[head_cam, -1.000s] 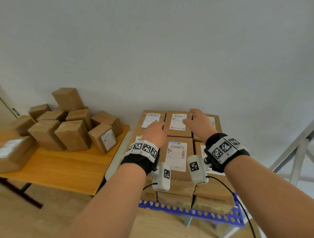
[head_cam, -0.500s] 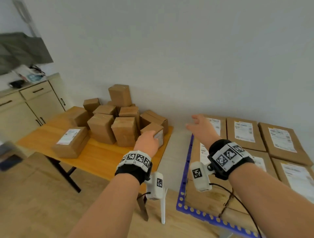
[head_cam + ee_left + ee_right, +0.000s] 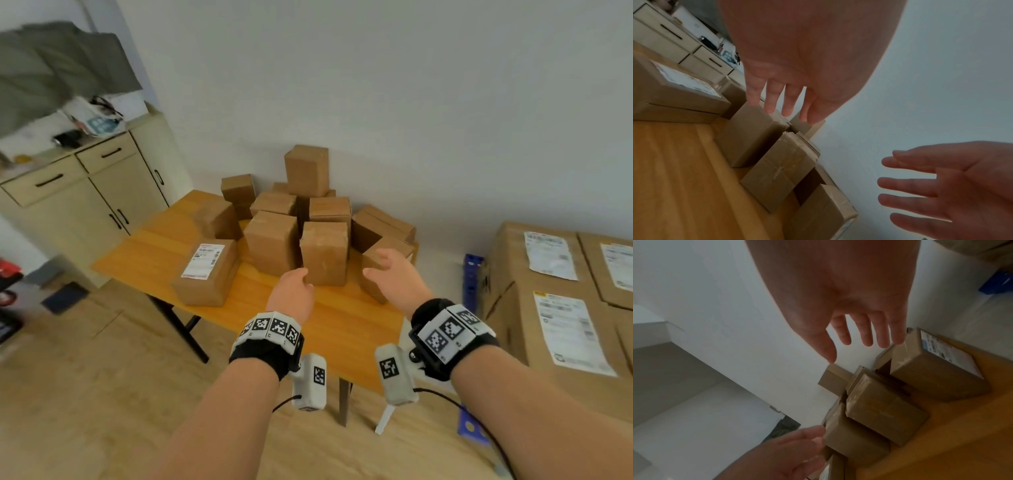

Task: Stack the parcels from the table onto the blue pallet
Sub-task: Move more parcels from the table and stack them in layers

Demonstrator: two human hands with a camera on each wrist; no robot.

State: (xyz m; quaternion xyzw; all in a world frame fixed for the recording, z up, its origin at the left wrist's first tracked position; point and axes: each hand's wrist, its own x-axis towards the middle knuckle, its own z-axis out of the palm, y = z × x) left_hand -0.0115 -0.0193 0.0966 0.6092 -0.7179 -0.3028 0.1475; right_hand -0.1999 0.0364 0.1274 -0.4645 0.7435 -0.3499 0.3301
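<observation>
Several brown cardboard parcels stand heaped on the wooden table (image 3: 147, 260). An upright parcel (image 3: 324, 251) at the front of the heap lies between my two hands. My left hand (image 3: 295, 288) hovers at its lower left corner, fingers straight, holding nothing. My right hand (image 3: 394, 274) is spread open to its right, in front of a tilted parcel (image 3: 371, 263). The left wrist view shows the left hand (image 3: 785, 97) and the right hand (image 3: 920, 186) both empty above the front parcel (image 3: 777, 175). At the right, the blue pallet (image 3: 472, 277) carries labelled stacked parcels (image 3: 548, 294).
A flat labelled parcel (image 3: 207, 270) lies at the table's front left. A beige cabinet (image 3: 78, 198) with clutter on top stands at the left by the wall. Wooden floor (image 3: 102, 394) stretches in front of the table. The white wall runs behind everything.
My view has swung left from the pallet stack to the table. Both hands have left the stacked parcels and now reach, empty, either side of the front upright parcel.
</observation>
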